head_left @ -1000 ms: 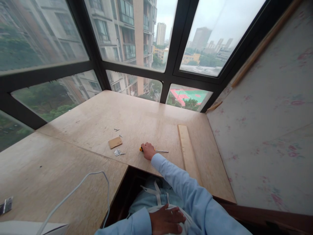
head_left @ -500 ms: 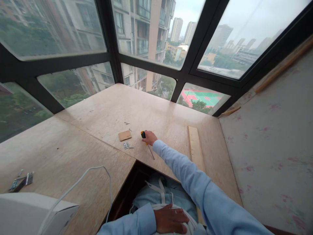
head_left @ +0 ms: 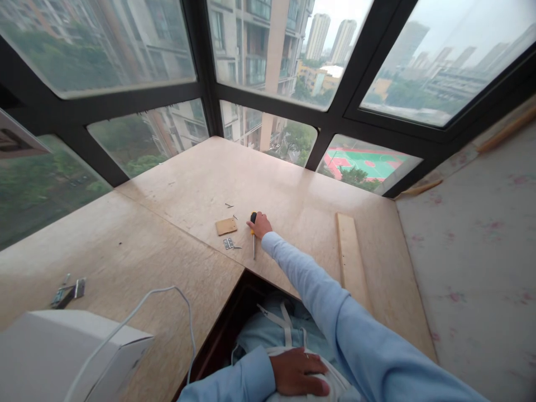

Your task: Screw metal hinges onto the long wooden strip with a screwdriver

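My right hand [head_left: 261, 224] is closed around the black and yellow handle of a screwdriver [head_left: 254, 247], whose shaft points back toward me at the tabletop. Left of it lies a small brown wooden piece [head_left: 226, 226] with holes. A metal hinge [head_left: 228, 243] rests just in front of that piece, with a screw [head_left: 237, 247] beside it. Several more screws [head_left: 229, 206] lie farther back. My left hand [head_left: 299, 371] lies flat on my lap over the light clothing, fingers stretched out and holding nothing.
A long wooden board [head_left: 348, 251] lies on the right of the tabletop [head_left: 167, 257]. At the left are a white box [head_left: 79, 346], a white cable [head_left: 161, 289] and metal hardware [head_left: 69, 291]. Windows border the back; a papered wall [head_left: 469, 279] stands at right.
The screwdriver has turned in my right hand, its shaft swinging from slanting right to nearly straight toward me. The whole view has shifted slightly. My left hand stays on my lap.
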Tool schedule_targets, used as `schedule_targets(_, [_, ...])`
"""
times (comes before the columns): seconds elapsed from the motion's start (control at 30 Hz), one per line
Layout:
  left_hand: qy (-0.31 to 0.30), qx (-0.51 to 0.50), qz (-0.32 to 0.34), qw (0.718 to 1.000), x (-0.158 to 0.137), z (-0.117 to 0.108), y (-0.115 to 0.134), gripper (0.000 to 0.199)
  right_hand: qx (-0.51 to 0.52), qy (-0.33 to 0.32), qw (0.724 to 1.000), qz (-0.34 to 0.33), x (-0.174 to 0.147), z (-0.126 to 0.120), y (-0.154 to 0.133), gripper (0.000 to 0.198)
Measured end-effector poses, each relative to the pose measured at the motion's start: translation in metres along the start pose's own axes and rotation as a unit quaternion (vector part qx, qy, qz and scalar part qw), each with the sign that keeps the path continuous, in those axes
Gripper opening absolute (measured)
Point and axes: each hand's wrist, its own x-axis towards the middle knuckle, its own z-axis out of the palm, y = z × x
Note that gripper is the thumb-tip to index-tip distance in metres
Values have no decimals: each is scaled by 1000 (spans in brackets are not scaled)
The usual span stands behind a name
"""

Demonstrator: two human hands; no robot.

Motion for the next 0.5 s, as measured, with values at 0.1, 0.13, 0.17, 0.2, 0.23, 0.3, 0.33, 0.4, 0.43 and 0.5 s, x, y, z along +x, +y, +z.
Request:
schedule_targets(0.1, [6, 5, -2, 1000, 2, 0, -4, 50, 15, 7, 999, 31, -10, -3, 5, 48])
schedule_targets(0.13, [5, 11, -8, 1000, 2, -1, -5, 49, 20, 6, 999, 31, -15, -6, 9, 50])
schedule_targets(0.17, [4, 17, -16, 1000, 2, -2, -5, 48, 27, 4, 999, 28, -21, -9, 16, 51])
schedule_targets(0.2, [1, 23, -26, 999, 3, -5, -5, 48, 34, 2, 999, 22, -27, -13, 24, 52])
schedule_targets(0.23, [-1, 32, -37, 999, 5, -8, -5, 47, 41, 1, 999, 15, -35, -19, 35, 53])
schedule_targets(0.3, [-2, 48, -60, 997, 11, -18, -3, 46, 55, 5, 998, 7, -53, -32, 65, 55])
schedule_targets(0.33, [6, 54, -72, 996, 17, -23, -1, 47, 62, 11, 998, 9, -64, -40, 83, 55])
schedule_targets(0.4, [52, 49, -100, 992, 32, -34, 2, 48, 73, 37, 996, 25, -88, -59, 126, 53])
schedule_targets(0.43, [84, 40, -113, 989, 42, -38, 3, 46, 75, 58, 995, 42, -101, -70, 149, 52])
schedule_targets(0.5, [155, 13, -137, 978, 63, -40, 1, 42, 71, 106, 988, 85, -130, -91, 195, 51])
